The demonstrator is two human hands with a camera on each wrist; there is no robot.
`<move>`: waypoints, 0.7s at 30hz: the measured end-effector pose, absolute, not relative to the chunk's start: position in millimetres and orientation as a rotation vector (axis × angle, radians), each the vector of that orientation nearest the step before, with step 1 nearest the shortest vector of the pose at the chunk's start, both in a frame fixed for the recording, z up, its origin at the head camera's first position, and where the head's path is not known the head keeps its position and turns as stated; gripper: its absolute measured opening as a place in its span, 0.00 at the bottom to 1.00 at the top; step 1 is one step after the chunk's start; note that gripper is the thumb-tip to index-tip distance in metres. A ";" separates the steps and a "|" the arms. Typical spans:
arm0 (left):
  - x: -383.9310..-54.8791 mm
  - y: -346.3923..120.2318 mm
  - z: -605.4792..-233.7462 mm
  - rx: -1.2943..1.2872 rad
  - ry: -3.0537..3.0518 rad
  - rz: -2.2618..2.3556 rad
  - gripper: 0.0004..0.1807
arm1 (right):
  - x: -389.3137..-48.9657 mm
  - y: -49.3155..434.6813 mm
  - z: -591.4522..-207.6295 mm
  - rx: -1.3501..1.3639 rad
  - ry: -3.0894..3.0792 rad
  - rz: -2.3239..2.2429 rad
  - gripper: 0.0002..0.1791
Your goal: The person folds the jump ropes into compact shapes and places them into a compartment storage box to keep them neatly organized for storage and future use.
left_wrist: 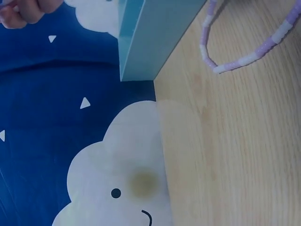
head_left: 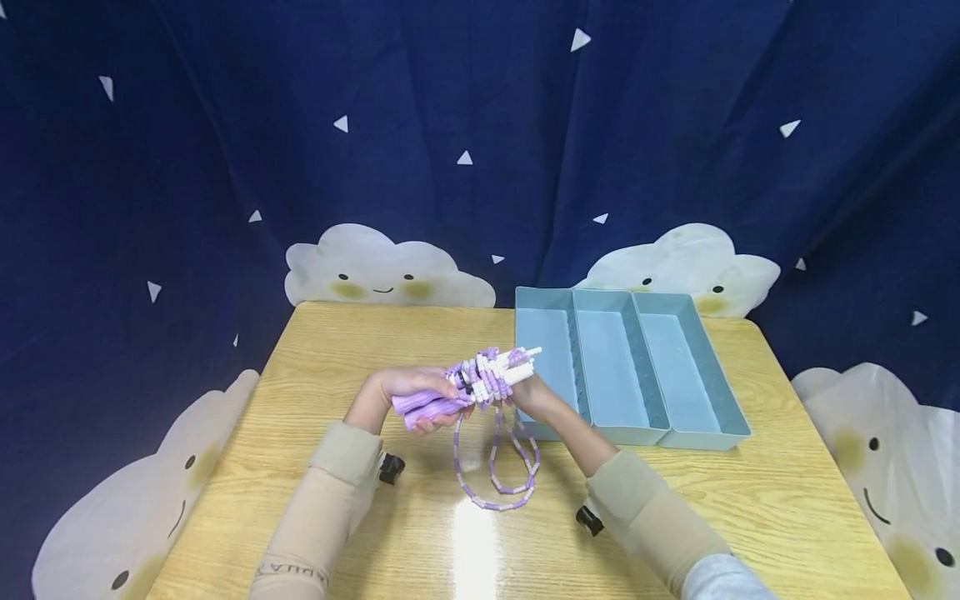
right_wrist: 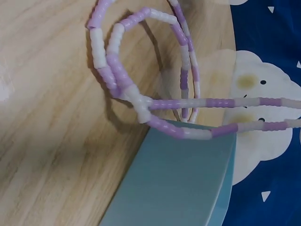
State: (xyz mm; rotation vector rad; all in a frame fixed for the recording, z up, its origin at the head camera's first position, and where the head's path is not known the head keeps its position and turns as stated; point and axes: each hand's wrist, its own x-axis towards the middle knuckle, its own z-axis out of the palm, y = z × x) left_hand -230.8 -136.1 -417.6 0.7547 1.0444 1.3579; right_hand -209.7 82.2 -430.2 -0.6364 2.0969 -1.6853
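1. Left hand (head_left: 416, 385) is grasping two light purple, ridged, tube-shaped handles (head_left: 414, 402). Its thumb lies over the top and its fingers curl underneath.
2. Right hand (head_left: 528, 396) is at the other end of the bundle, toward 3 o'clock from the left hand. Its fingers are hidden behind the bundle, so I cannot tell if they are grasping or let go.
3. Between the hands is a rope of little purple and white tube beads (head_left: 491, 385). It is wound round and round into a fat bundle, near the middle of the head view.
4. White sticks (head_left: 519, 374) poke out of the bundle toward 2 o'clock.
5. Loops of the same rope hang from the bundle toward 6 o'clock. In the right wrist view, some strands cross each other. I cannot tell if the loops touch the table.
6. One pale blue plastic box (head_left: 626, 436) with three long slots side by side sits at 3 o'clock from the bundle.
7. Under the box is a light brown wooden table (head_left: 337, 350), with a bright shine at 6 o'clock.
8. Dark blue cloth (head_left: 420, 67) with white triangles and smiling white clouds (head_left: 382, 258) hangs at 12 o'clock.
9. Beige sleeves (head_left: 337, 475) reach in from 7 and 5 o'clock.
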 end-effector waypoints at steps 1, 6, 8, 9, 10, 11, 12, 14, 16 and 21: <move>-231.2 -136.2 -417.4 0.759 1.047 1.366 0.14 | -209.2 81.0 -432.4 -0.651 2.068 -1.738 0.17; -232.3 -137.1 -414.3 0.772 1.036 1.408 0.13 | -206.4 76.0 -441.1 -0.678 1.811 -2.022 0.18; -232.5 -137.4 -413.6 0.767 1.021 1.419 0.13 | -204.6 74.5 -443.2 -0.639 1.788 -2.054 0.19; -232.7 -137.7 -413.7 0.770 1.018 1.422 0.13 | -204.2 74.0 -444.7 -0.612 1.787 -2.061 0.19; -233.1 -137.9 -413.9 0.767 1.015 1.428 0.13 | -203.8 73.9 -446.4 -0.590 1.792 -2.057 0.19; -233.5 -138.2 -414.6 0.769 1.015 1.437 0.13 | -203.4 73.9 -448.0 -0.569 1.803 -2.047 0.19; -234.1 -138.7 -415.4 0.766 1.019 1.449 0.13 | -203.0 73.8 -449.1 -0.555 1.814 -2.040 0.18; -236.0 -140.2 -417.9 0.770 1.034 1.470 0.13 | -204.8 74.2 -455.4 -0.525 1.821 -2.018 0.16; -238.0 -141.7 -420.5 0.772 1.046 1.492 0.13 | -206.9 75.1 -462.5 -0.526 1.840 -1.988 0.16; -241.3 -142.9 -423.2 0.789 1.039 1.510 0.14 | -210.4 77.7 -476.9 -0.588 1.834 -1.952 0.21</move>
